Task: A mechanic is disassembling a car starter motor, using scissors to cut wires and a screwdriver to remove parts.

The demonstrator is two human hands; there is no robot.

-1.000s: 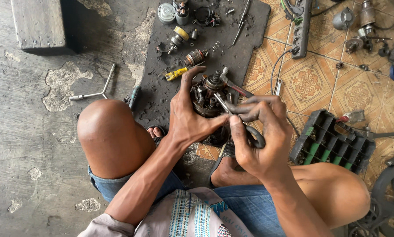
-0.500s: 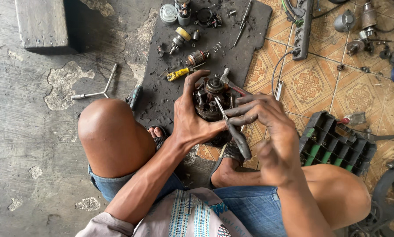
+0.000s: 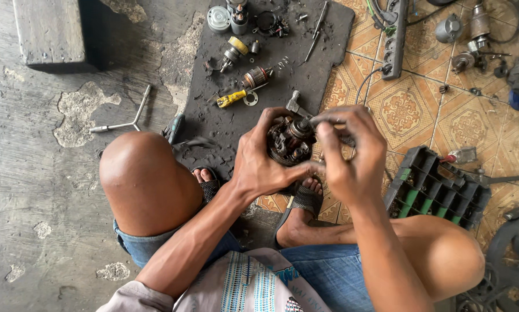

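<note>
I sit cross-legged on the floor. My left hand grips a round, greasy motor part with a short metal shaft, holding it up over the near edge of a black rubber mat. My right hand comes in from the right, and its thumb and fingertips pinch the end of the shaft. No tool shows in the right hand; its palm side is hidden. A small metal hammer-like tool lies on the mat just beyond the part.
On the mat lie a yellow-handled tool, a copper-wound armature and several small parts. A T-shaped wrench lies on the concrete at left, a wooden block beyond it. On the right are a power strip and a black-and-green tray.
My right hand held a plier-like tool against the part before; now the tool is out of sight and the fingertips pinch the shaft. The left hand has kept its grip.
</note>
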